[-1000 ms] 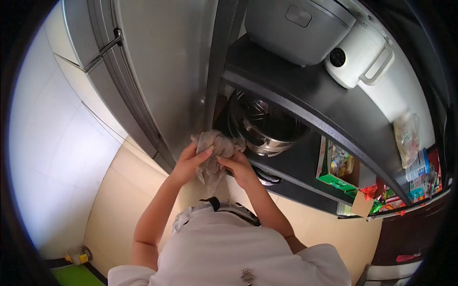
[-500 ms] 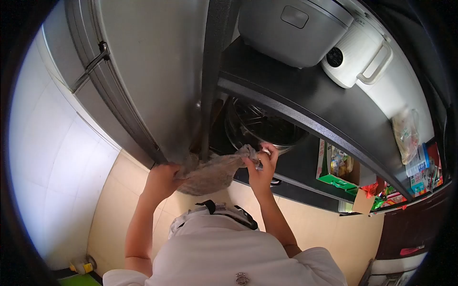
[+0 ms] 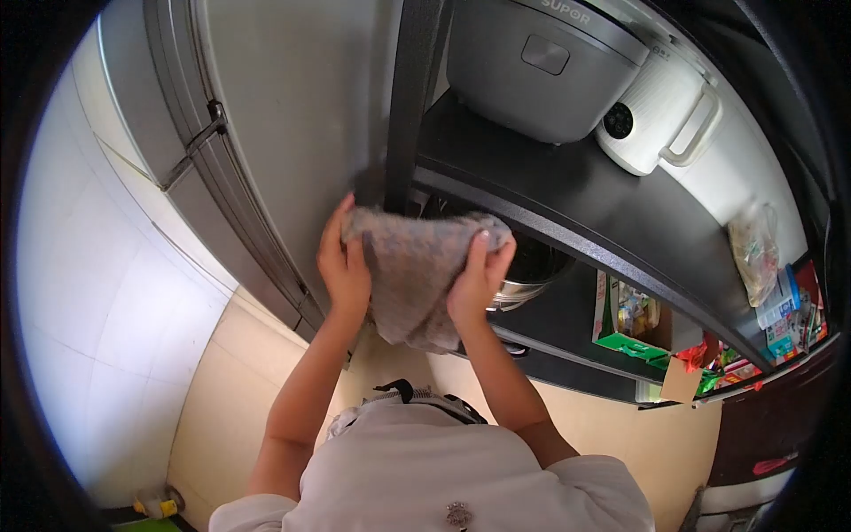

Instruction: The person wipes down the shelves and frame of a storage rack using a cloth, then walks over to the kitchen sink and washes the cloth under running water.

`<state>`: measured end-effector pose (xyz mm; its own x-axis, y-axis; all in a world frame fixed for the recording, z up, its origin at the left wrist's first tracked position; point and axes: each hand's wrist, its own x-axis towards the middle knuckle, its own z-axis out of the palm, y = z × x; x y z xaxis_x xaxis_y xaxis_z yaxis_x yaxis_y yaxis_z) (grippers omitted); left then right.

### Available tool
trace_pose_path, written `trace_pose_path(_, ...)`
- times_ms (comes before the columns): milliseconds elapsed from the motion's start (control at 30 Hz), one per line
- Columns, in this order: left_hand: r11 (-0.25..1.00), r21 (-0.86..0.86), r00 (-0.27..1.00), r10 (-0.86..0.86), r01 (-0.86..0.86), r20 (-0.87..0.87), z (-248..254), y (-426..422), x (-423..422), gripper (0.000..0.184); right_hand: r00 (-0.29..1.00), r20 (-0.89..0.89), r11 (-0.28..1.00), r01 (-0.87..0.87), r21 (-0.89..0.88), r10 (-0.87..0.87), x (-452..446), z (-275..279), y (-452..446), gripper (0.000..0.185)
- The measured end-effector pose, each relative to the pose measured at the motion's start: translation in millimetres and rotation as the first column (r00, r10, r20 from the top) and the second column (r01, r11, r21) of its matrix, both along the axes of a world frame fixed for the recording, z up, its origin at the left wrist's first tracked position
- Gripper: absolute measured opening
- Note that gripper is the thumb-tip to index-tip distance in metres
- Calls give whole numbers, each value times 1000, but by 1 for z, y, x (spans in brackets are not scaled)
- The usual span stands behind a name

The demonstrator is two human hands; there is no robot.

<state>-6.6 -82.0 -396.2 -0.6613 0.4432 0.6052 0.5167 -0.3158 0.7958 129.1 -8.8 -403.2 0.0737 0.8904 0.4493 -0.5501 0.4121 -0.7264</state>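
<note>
A greyish-brown cloth (image 3: 415, 275) hangs spread out between my two hands, in front of the shelf unit. My left hand (image 3: 344, 266) grips its upper left corner, fingers and thumb pressed on the fabric. At the upper right corner, my right hand (image 3: 483, 273) pinches a bunched part of it, thumb on top. Partly behind the cloth and my right hand, a shiny metal pot (image 3: 523, 288) sits on the lower shelf.
A grey rice cooker (image 3: 545, 75) and a white jug-like appliance (image 3: 651, 111) stand on the upper shelf (image 3: 532, 168). Further right are a plastic bag (image 3: 753, 253) and a green-edged box (image 3: 634, 319) of packets. A grey metal cabinet (image 3: 292, 106) rises at the left.
Both hands have risen and moved forward with the cloth. It was stretched sideways and bunched; now it hangs wider open, covering part of the metal pot.
</note>
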Motion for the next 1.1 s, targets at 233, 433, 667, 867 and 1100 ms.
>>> trace_pose_path(233, 903, 256, 880, -407, 346, 245, 8, 80, -23, 40, 998, -22, 990, -58, 129, 61, -64, -29, 6, 43)
trace_pose_path(433, 700, 425, 679, -697, 574, 231, 3, 84, -20, 55, 968, 194, 987, -151, -48, 157, -114, -50, 72, 31)
trace_pose_path(667, 779, 300, 797, -598, 551, 90, -19, 88, -14, 74, 951, -95, 918, -309, -249, 294, -112, -38, 64, 36)
trace_pose_path(867, 834, 218, 810, -547, 506, 212, -27, 104, -17, 69, 984, -11, 965, -174, -196, 175, -121, -124, 104, 41)
trace_pose_path(1100, 915, 6, 909, -400, 402, 118, -126, 99, -17, 58, 902, 430, 998, -14, -64, 40, -116, -182, 85, 41)
